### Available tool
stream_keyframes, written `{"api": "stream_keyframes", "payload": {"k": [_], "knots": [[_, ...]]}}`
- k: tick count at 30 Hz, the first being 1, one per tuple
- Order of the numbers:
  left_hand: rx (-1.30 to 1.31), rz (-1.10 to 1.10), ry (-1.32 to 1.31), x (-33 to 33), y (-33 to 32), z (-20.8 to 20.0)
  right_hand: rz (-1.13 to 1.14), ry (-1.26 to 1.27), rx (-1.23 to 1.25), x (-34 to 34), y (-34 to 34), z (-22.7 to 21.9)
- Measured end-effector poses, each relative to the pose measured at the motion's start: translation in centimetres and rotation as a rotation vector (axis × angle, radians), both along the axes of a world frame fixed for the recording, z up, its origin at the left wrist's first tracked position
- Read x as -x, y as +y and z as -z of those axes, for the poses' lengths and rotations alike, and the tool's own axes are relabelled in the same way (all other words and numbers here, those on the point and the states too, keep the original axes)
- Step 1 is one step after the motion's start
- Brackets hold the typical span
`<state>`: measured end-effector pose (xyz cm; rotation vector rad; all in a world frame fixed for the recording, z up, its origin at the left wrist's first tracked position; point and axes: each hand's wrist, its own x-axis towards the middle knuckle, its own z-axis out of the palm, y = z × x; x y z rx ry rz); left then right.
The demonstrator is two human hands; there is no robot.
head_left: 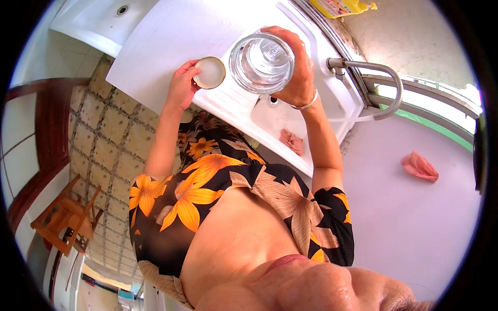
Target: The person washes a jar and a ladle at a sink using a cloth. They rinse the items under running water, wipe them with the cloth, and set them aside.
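My left hand [181, 85] pinches a round lid [210, 73] by its edge; the lid has a pale disc and a gold-coloured rim. Beside it, my right hand [301, 70] is wrapped round a clear glass jar [262, 63], with a bracelet on that wrist. The jar's bottom or mouth faces me, and I cannot tell which. Lid and jar are held close together, apart from each other, above the white sink unit [171, 46]. Below the jar, the sink basin [321, 111] shows its drain. A crumpled pink cloth [291, 141] lies in the basin near its front edge.
A curved grey tap [381, 67] stands at the sink's right by a window frame. A yellow bottle [342, 7] is at the top. Another pink cloth [420, 167] lies on the pale surface at right. Far left are a second basin [98, 23] and a wooden stool [67, 215].
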<state>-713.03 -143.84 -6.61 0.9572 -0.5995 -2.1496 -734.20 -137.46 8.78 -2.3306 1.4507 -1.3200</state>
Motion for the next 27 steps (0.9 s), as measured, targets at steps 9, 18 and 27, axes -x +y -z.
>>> {"api": "stream_keyframes", "payload": {"k": [9,18,27], "knots": [[-0.011,-0.028,-0.006,0.7,0.3,0.7,0.088,0.072,-0.059,1.0,-0.3,1.8],[0.226,0.191,0.144,3.6,1.3,-5.8,0.151,-0.196,-0.225,2.5,1.1,3.1],[0.437,0.399,0.057,5.2,3.5,-10.7,-0.229,-1.216,-0.473,4.5,4.7,6.8]]}}
